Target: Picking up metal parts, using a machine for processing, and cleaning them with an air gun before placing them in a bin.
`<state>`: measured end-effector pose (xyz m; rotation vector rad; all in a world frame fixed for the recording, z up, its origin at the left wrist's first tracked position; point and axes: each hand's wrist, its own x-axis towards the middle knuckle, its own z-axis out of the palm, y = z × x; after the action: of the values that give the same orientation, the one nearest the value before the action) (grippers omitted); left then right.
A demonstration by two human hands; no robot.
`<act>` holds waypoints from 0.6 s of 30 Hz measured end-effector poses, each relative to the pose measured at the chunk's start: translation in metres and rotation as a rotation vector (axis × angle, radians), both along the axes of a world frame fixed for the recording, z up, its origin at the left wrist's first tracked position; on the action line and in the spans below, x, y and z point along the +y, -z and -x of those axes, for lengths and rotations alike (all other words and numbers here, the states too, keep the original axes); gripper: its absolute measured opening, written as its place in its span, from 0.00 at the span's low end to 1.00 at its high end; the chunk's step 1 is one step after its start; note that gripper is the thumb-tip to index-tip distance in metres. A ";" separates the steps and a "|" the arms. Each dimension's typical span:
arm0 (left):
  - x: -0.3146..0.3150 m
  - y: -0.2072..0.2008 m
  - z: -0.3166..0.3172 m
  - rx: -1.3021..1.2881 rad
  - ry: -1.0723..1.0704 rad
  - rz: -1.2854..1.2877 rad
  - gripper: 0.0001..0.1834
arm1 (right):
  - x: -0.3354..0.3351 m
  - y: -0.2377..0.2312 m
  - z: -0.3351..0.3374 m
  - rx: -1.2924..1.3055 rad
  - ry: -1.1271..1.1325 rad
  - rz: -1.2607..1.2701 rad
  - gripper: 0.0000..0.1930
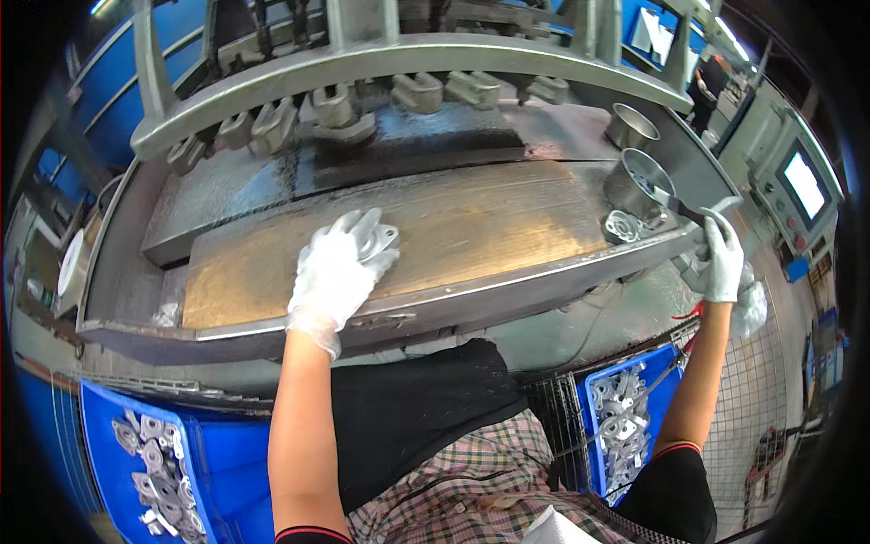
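My left hand [337, 272], in a white glove, is closed around a grey cast metal part [379, 240] above the worn, brown-stained board [471, 227]. Part of the casting shows past the fingertips; the rest is under the glove. Out at the tray's right front corner is my right hand [723, 263], also gloved, with its fingers bent. A pale, thin curved piece [725, 205] shows at its fingertips, but its kind is unclear. Near that hand, two more castings [623, 227] lie in the tray's corner beside a metal pot [634, 186].
Over the tray [263, 328] hangs a metal frame [408, 59] with several clamp-like blocks. Another metal pot [632, 127] stands farther back. Blue bins of castings sit below, one left [95, 426] and one right [666, 367]. A control panel [797, 195] stands at right; a person [709, 91] is beyond.
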<state>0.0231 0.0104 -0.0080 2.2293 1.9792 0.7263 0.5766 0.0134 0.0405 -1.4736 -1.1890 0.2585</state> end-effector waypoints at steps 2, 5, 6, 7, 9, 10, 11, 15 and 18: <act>-0.001 0.000 0.000 0.008 -0.014 0.010 0.32 | -0.003 -0.006 0.002 -0.014 0.059 -0.006 0.13; -0.001 -0.001 0.000 0.022 -0.031 0.029 0.33 | -0.004 -0.018 0.022 -0.065 0.121 0.016 0.13; -0.002 0.000 0.000 0.023 -0.033 0.028 0.33 | -0.003 -0.022 0.033 -0.075 0.100 0.000 0.14; -0.002 0.000 0.000 0.025 -0.035 0.029 0.33 | 0.001 -0.022 0.047 -0.066 0.008 -0.080 0.14; -0.002 0.002 0.001 0.025 -0.035 0.020 0.33 | 0.018 -0.020 0.081 -0.042 -0.088 -0.213 0.14; -0.001 0.002 0.001 0.024 -0.035 0.016 0.33 | 0.029 -0.018 0.098 -0.059 -0.115 -0.268 0.15; -0.001 0.003 0.001 0.023 -0.034 0.010 0.33 | 0.036 -0.019 0.111 0.018 -0.209 -0.166 0.16; 0.000 0.004 0.002 0.029 -0.022 -0.019 0.32 | 0.097 -0.008 0.164 0.235 -0.344 -0.109 0.18; 0.001 0.005 0.003 0.025 -0.018 -0.025 0.32 | 0.145 0.004 0.197 0.491 -0.525 -0.092 0.20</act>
<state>0.0202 0.0110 -0.0130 2.2483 2.0152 0.7321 0.3797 0.1580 0.0364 -0.9175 -1.1376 0.8590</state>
